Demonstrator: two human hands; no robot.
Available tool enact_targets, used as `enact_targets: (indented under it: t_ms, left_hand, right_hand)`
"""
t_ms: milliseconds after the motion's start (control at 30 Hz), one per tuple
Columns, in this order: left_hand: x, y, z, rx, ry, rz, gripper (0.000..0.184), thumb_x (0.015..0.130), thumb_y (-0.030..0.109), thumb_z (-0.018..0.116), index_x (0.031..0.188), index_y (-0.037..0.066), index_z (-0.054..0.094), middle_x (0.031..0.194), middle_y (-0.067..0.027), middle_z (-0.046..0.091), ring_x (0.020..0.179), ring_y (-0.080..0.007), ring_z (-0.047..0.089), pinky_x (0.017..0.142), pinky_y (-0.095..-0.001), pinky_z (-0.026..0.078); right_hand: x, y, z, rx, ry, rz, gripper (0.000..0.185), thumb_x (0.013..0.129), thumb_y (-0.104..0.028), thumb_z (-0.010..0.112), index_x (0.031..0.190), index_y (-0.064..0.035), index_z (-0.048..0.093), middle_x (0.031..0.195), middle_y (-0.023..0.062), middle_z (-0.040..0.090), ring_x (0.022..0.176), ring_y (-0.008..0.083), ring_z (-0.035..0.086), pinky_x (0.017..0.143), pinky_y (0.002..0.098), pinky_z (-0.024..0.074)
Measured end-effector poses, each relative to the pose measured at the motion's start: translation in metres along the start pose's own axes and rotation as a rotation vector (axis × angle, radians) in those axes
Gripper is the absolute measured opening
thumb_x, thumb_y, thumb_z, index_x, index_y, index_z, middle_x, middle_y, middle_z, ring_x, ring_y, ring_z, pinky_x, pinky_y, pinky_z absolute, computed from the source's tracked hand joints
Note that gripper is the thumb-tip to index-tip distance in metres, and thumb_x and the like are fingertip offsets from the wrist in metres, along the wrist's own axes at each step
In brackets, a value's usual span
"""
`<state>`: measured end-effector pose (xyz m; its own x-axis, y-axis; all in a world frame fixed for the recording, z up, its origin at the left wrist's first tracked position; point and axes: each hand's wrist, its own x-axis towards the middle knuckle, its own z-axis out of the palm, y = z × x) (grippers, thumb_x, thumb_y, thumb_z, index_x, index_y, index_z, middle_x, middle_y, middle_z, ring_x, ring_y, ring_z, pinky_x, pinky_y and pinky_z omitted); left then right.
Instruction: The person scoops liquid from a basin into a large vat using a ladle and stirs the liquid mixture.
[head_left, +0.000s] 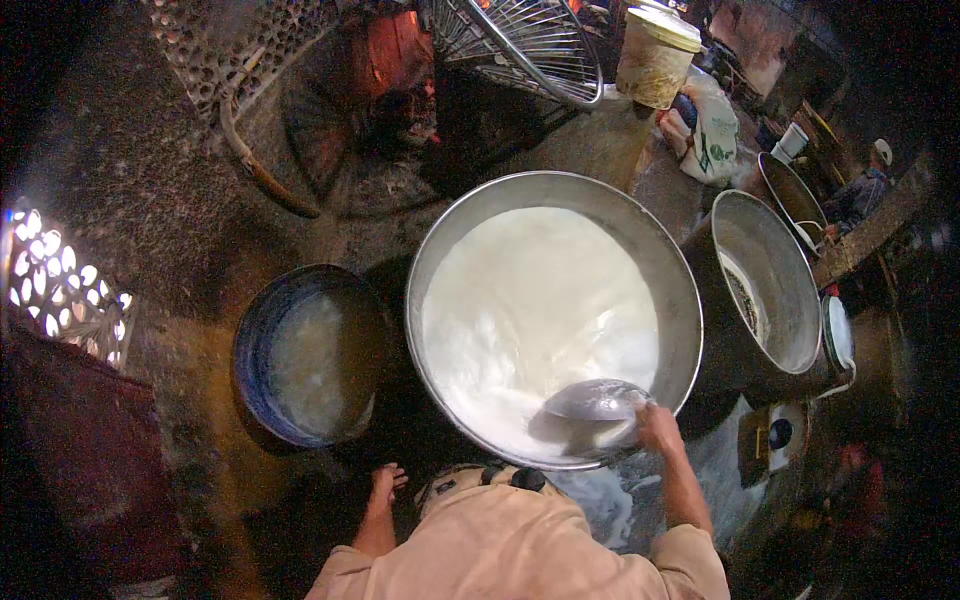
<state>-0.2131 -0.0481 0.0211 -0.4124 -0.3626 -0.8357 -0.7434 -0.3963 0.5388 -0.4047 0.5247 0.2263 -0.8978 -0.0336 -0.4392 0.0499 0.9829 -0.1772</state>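
Observation:
A wide metal pan (pixel 683 285) holds a white liquid (pixel 540 290) that looks stirred into ripples. My right hand (pixel 657 428) is closed on the edge of a shallow metal bowl (pixel 600 400), which is tilted over the liquid near the pan's front right rim. My left hand (pixel 390 481) hangs low beside my body, between the large pan and a blue tub (pixel 252 350); its fingers are slightly curled and apart, with nothing seen in them. The blue tub at the left contains a cloudy liquid.
Deep metal vessels (pixel 800 300) stand at the right, with a person (pixel 866 195) beyond them. A stained bucket (pixel 655 60), a white plastic bag (pixel 712 130) and a wire basket (pixel 520 50) are at the back. A curved handle (pixel 250 160) lies at upper left.

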Motion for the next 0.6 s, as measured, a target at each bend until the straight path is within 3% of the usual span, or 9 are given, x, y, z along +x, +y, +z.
enact_targets:
  t_ms: [100, 167, 233, 267, 333, 433, 500, 567, 600]
  left_hand:
    - [0.007, -0.026, 0.004, -0.054, 0.027, 0.141, 0.035, 0.08, 0.009, 0.051, 0.112, -0.006, 0.052, 0.097, -0.0162, 0.059, 0.079, -0.027, 0.062, 0.06, -0.0365, 0.054]
    - [0.013, -0.038, 0.002, -0.056, 0.026, 0.1, 0.034, 0.079, 0.006, 0.051, 0.111, -0.007, 0.053, 0.098, -0.0164, 0.057, 0.082, -0.0272, 0.061, 0.063, -0.0365, 0.055]
    - [0.008, -0.04, 0.005, -0.084, 0.038, 0.075, 0.033, 0.079, 0.005, 0.051, 0.11, -0.007, 0.053, 0.098, -0.0163, 0.057, 0.083, -0.0271, 0.061, 0.065, -0.0359, 0.056]
    - [0.001, -0.038, 0.007, -0.112, 0.049, 0.069, 0.033, 0.079, 0.004, 0.051, 0.11, -0.007, 0.053, 0.098, -0.016, 0.057, 0.084, -0.027, 0.061, 0.066, -0.0354, 0.056]
    - [-0.01, -0.034, 0.008, -0.127, 0.057, 0.072, 0.033, 0.08, 0.005, 0.051, 0.11, -0.006, 0.053, 0.098, -0.0154, 0.057, 0.085, -0.027, 0.06, 0.066, -0.0347, 0.055]
    - [-0.013, -0.038, 0.002, -0.121, 0.055, 0.088, 0.034, 0.08, 0.008, 0.053, 0.111, -0.005, 0.053, 0.099, -0.0146, 0.058, 0.086, -0.0271, 0.061, 0.069, -0.0374, 0.054]
    - [-0.002, -0.052, -0.007, -0.15, 0.062, 0.084, 0.035, 0.08, 0.011, 0.054, 0.112, -0.003, 0.054, 0.101, -0.014, 0.058, 0.087, -0.0271, 0.061, 0.075, -0.0433, 0.051]
    - [-0.014, -0.041, -0.01, -0.082, 0.087, 0.008, 0.037, 0.079, 0.015, 0.056, 0.114, 0.001, 0.055, 0.104, -0.0126, 0.06, 0.089, -0.0268, 0.06, 0.08, -0.05, 0.046]
    - [-0.018, -0.038, -0.012, -0.051, 0.103, -0.032, 0.038, 0.079, 0.017, 0.057, 0.114, 0.003, 0.056, 0.105, -0.012, 0.06, 0.091, -0.0267, 0.06, 0.083, -0.0533, 0.043]
  right_hand:
    - [-0.018, 0.017, -0.034, 0.145, 0.138, 0.087, 0.026, 0.081, -0.017, 0.056, 0.098, 0.0016, 0.059, 0.089, 0.0275, 0.061, 0.091, 0.0423, 0.058, 0.076, 0.0487, 0.047]
    - [-0.025, 0.026, -0.068, 0.13, 0.213, 0.02, 0.027, 0.088, -0.022, 0.052, 0.1, 0.0015, 0.059, 0.081, 0.0274, 0.061, 0.085, 0.0436, 0.06, 0.069, 0.0462, 0.048]
    - [-0.031, 0.015, -0.112, 0.353, 0.145, 0.072, 0.023, 0.085, -0.015, 0.052, 0.098, 0.0016, 0.059, 0.081, 0.0266, 0.062, 0.083, 0.0419, 0.062, 0.068, 0.0436, 0.0482]
    - [-0.019, 0.021, -0.11, 0.346, 0.247, 0.085, 0.023, 0.082, -0.013, 0.052, 0.098, 0.0017, 0.058, 0.082, 0.0264, 0.062, 0.083, 0.0412, 0.062, 0.069, 0.0431, 0.0482]
    - [0.021, 0.04, -0.088, 0.331, 0.451, 0.113, 0.023, 0.078, -0.009, 0.053, 0.098, 0.0017, 0.057, 0.083, 0.026, 0.062, 0.084, 0.0398, 0.063, 0.069, 0.042, 0.0483]
    - [0.089, 0.051, -0.041, 0.254, 0.575, 0.239, 0.025, 0.07, -0.007, 0.054, 0.094, 0.0016, 0.056, 0.085, 0.0259, 0.062, 0.086, 0.0403, 0.062, 0.072, 0.0451, 0.0487]
    - [0.118, 0.059, -0.015, 0.241, 0.549, 0.207, 0.024, 0.071, -0.009, 0.056, 0.092, 0.0012, 0.056, 0.076, 0.0215, 0.063, 0.07, 0.0361, 0.065, 0.061, 0.0435, 0.0509]
    - [0.105, 0.019, -0.024, 0.565, 0.342, 0.319, 0.023, 0.07, -0.009, 0.057, 0.091, 0.0008, 0.056, 0.067, 0.0155, 0.062, 0.054, 0.0266, 0.062, 0.048, 0.04, 0.0499]
    - [0.107, 0.016, -0.013, 0.56, 0.334, 0.268, 0.025, 0.069, -0.009, 0.059, 0.091, 0.0004, 0.057, 0.063, 0.013, 0.06, 0.047, 0.0193, 0.057, 0.04, 0.0356, 0.0471]
